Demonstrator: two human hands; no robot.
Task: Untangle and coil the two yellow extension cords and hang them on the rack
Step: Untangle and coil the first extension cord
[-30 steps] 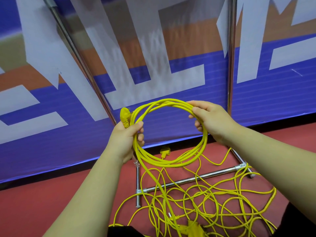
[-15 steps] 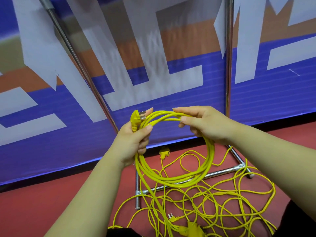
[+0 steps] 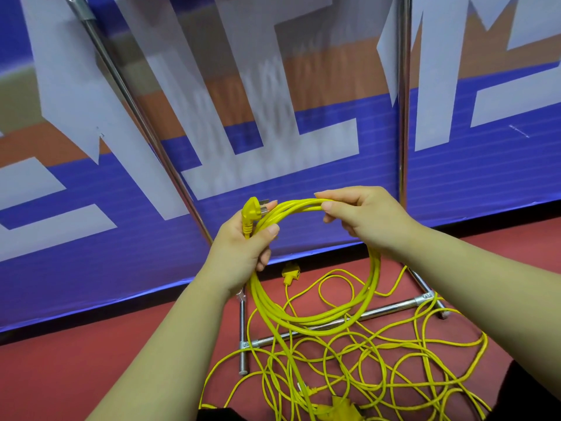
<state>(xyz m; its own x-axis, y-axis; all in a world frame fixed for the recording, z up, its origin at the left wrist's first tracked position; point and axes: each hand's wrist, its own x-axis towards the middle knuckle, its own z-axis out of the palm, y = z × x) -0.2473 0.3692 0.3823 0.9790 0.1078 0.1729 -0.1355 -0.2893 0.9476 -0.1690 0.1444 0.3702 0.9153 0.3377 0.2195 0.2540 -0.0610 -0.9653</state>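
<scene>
Lowered coil (image 3: 299, 206), turned plug (image 3: 251, 211) | my left hand (image 3: 239, 253) and right hand (image 3: 361, 214) each grip it | one coil, one tangle (image 3: 364, 360) at 6 o'clock

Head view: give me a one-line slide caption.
Left hand and right hand hold a yellow cord coil, its plug at the left hand, above tangled cord across the rack base.

Two hands (image 3: 239, 250) (image 3: 370, 217), one coil (image 3: 375, 278), one tangle (image 3: 364, 360), one rack (image 3: 402, 117).
</scene>
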